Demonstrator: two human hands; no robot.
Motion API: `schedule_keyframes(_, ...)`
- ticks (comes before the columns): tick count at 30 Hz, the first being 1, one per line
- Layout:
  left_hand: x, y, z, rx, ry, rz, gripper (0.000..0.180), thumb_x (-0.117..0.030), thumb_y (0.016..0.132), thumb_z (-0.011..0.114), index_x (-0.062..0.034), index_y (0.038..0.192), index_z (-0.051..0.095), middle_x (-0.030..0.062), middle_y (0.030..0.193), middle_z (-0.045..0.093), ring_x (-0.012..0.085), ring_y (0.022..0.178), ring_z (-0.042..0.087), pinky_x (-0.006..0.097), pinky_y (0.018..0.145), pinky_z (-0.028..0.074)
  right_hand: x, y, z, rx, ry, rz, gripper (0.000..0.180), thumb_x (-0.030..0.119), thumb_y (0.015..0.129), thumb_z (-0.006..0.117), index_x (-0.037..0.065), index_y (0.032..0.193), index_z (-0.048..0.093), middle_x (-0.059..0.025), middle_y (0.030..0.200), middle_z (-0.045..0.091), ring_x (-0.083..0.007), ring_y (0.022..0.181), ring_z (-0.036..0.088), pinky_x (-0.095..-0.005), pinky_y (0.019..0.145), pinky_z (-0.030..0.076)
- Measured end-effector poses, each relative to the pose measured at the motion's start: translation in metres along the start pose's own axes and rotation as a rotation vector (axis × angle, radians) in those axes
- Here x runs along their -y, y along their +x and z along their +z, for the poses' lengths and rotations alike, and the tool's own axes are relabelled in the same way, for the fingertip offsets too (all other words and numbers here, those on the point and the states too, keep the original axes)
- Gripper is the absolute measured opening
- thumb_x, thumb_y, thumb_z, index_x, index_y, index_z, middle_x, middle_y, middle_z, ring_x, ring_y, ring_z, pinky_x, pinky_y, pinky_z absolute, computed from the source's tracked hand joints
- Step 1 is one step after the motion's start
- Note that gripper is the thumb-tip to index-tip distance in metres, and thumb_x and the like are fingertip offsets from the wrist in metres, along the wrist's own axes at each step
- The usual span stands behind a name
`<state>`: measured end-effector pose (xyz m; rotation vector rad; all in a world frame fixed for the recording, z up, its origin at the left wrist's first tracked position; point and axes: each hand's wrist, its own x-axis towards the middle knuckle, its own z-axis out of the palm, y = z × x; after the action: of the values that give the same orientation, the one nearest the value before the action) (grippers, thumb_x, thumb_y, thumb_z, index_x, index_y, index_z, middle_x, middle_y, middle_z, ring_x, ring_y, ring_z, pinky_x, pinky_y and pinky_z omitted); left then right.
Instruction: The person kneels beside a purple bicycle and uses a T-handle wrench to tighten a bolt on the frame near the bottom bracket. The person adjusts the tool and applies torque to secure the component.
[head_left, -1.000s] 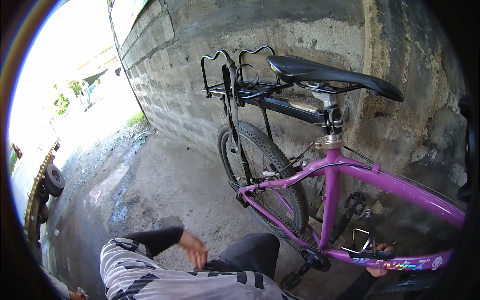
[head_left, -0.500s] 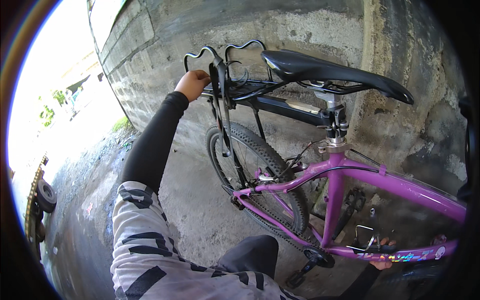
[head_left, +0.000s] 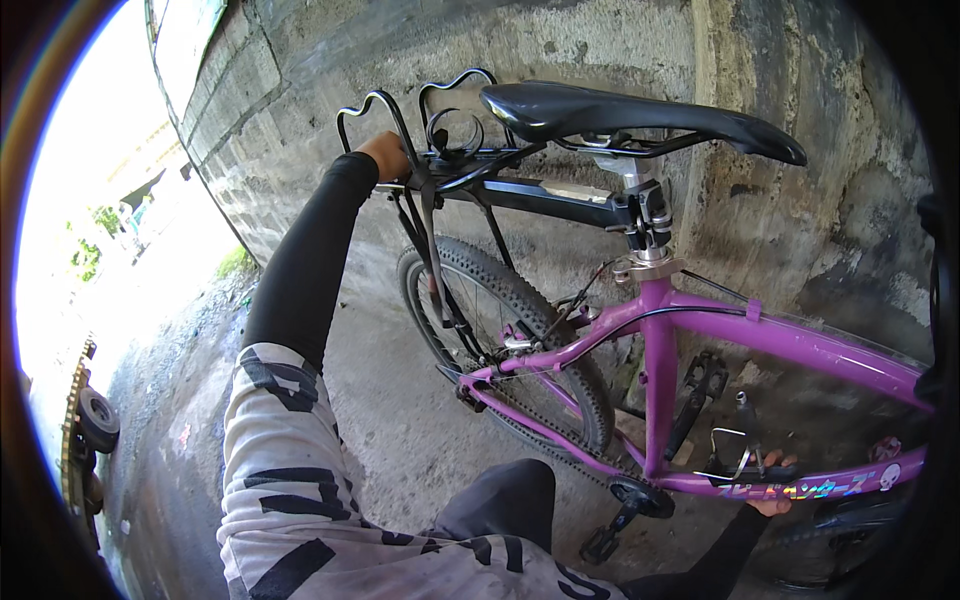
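A purple bicycle [head_left: 660, 390] stands against the wall, its black rear rack [head_left: 490, 165] over the back wheel [head_left: 480, 310]. My left hand [head_left: 388, 157] is closed at the rack's left hoop, beside a dark strap [head_left: 432, 240] that hangs down by the wheel; what its fingers grip is hidden. Curled dark loops [head_left: 457, 135] stick up from the rack. Low on the right, my right hand [head_left: 772, 497] wraps round the frame's lower tube [head_left: 690, 483], next to a metal bottle cage [head_left: 735, 452]. Above sits the black saddle [head_left: 640, 118].
A rough concrete block wall [head_left: 590, 50] runs behind the bicycle. The crank and pedal [head_left: 620, 515] are near my knee [head_left: 500, 505]. At the far left lies a wheeled object [head_left: 95, 420] on the ground. Part of another wheel [head_left: 830, 550] shows at lower right.
My left hand has turned and moved in against the rack's hoop, and the strap's upper part has dropped lower there. My right hand keeps its hold on the tube. The view has shifted slightly.
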<state>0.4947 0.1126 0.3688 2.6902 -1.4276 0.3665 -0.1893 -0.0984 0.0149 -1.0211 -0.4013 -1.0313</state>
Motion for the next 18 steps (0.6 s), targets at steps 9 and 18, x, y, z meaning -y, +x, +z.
schedule_keyframes(9,-0.022,-0.041,-0.029,-0.135,-0.162,-0.152,0.03,-0.027,0.073,0.064,0.0029,0.077,0.068,0.0174,0.072,0.067,0.0277,0.073,0.067,0.036,0.07,0.052,0.005,-0.003,-0.004,-0.006,-0.02,0.0,0.066,0.034,0.067,0.079,0.008,0.114,0.041,-0.0146,0.106,0.049,-0.0391,0.115,0.048,-0.051,0.092,0.046)
schedule_keyframes(18,0.001,-0.174,-0.005,-0.328,-0.903,-0.361,0.021,-0.022,0.091,0.053,-0.0022,0.097,0.059,0.0,0.061,0.05,0.0085,0.047,0.045,0.023,0.042,0.036,0.001,-0.007,-0.003,-0.06,-0.018,0.033,0.062,0.038,0.066,0.077,0.009,0.111,0.044,-0.014,0.103,0.049,-0.0371,0.107,0.05,-0.0498,0.089,0.046)
